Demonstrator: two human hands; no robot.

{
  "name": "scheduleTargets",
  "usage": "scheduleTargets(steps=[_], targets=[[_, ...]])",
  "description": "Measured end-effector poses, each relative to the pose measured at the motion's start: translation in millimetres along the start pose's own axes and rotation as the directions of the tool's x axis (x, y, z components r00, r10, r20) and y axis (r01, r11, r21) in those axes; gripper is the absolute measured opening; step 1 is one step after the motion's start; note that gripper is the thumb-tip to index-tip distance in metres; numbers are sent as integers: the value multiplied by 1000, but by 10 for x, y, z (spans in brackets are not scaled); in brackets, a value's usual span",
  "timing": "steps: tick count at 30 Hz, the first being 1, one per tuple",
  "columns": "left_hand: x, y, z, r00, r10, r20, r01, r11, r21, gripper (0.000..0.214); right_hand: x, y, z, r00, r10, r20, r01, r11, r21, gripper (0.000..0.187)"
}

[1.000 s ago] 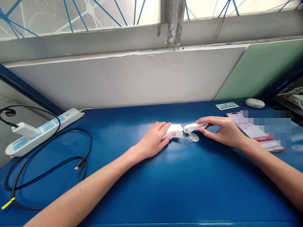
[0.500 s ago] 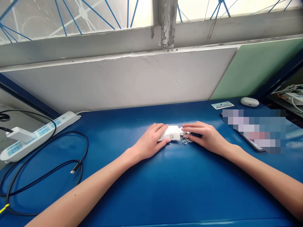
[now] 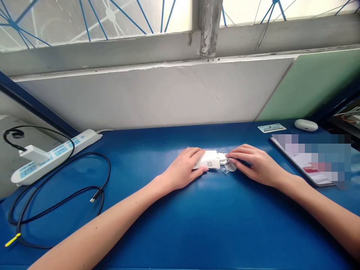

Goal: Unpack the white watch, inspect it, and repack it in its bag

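A small white case with a printed code lies in the middle of the blue table. My left hand lies on its left end with the fingers curved round it, gripping it. My right hand presses the case's white lid down from the right, fingers together on top. A small silver keychain charm hangs from the case between my two hands.
A white power strip with a white charger plugged in sits at the far left, and a black cable loops over the table beside it. A phone, a white earbud case and a small card lie at the right.
The case's lid stood open toward the right a second ago; my right hand has swung it shut and now rests on it. My left hand has kept its hold.
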State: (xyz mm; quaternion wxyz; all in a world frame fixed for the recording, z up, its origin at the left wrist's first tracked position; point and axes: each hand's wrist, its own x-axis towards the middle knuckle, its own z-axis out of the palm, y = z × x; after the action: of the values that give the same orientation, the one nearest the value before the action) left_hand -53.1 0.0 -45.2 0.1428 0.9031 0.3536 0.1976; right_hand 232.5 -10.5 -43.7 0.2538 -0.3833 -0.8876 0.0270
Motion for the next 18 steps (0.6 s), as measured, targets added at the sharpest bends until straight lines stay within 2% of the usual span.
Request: scheduleTargets(steps=[4,8,15,18], targets=[[2,1,6,1000,3,-3,-3,1000,6,49,-15,-48,86,998,-40,58,39,999,8,28],[0,-3,14,1000,7,-5,-7,1000,9,49,-44,-64,164,998,-20,65,19,1000,11,34],[3,2,-1,1000,-4,1,4,1000,14,49,-26,-44,119,999,35,-34,-35,999,13,30],[5,3,-2,1000,-9,2,9,1000,10,48,-30,-50,108,1000,16,0,-16,999,35,26]])
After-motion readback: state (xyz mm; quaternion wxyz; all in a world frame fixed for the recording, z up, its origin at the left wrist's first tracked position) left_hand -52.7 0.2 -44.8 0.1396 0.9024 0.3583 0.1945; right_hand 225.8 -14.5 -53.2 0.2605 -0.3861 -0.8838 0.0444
